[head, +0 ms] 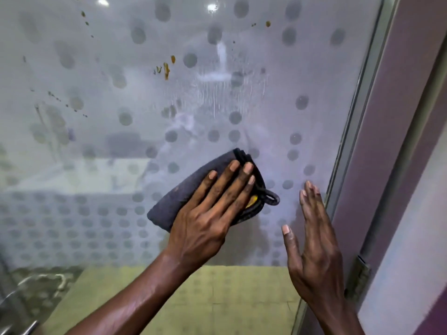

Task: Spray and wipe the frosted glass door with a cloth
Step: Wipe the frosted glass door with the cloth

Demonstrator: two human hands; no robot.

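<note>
The left hand (208, 218) lies flat on a folded dark grey cloth (183, 187), fingers straight and spread, pressing it against the frosted glass door (314, 81); the cloth sits in the lower middle of the pane, its hanging loop (272, 198) sticking out to the right beside a bit of yellow tag (252, 200). The right hand (314, 245) is held up just beside the cloth, nearer the door's right edge, fingers straight and together, thumb apart, holding nothing; whether its fingertips touch the glass cannot be told. The two hands are apart, neither one clamped on anything. The pane is patterned with grey dots; wet streaks (217, 93) run down it above the cloth, and yellow-brown spots (166, 70) are scattered across the upper left. A metal frame (358, 141) edges the door on the right, with a hinge (360, 279) low down and a purple wall (399, 117) beyond.
</note>
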